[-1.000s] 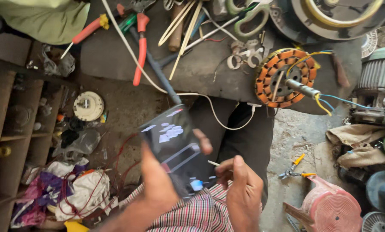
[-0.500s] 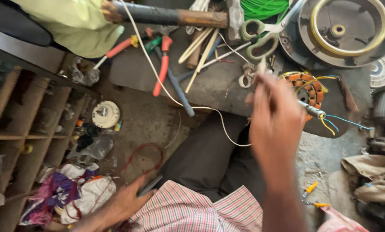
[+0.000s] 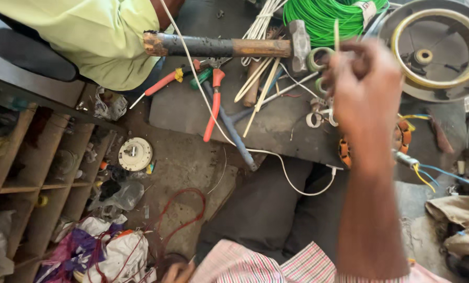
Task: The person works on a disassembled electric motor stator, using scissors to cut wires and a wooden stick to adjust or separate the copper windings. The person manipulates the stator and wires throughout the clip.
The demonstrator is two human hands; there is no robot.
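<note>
- Right hand (image 3: 368,89) raised at upper right, fingers pinched on a thin stick (image 3: 336,35), above the stator (image 3: 402,139).
- Left hand (image 3: 177,271) at bottom edge, mostly hidden; grip cannot be told.
- Hammer (image 3: 229,46) across top centre.

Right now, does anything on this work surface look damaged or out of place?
The rusty, wooden-handled hammer lies across scattered pale sticks, its handle end looking chipped. Red-handled pliers overhang the grey slab's edge. The right hand pinches a thin stick.
</note>
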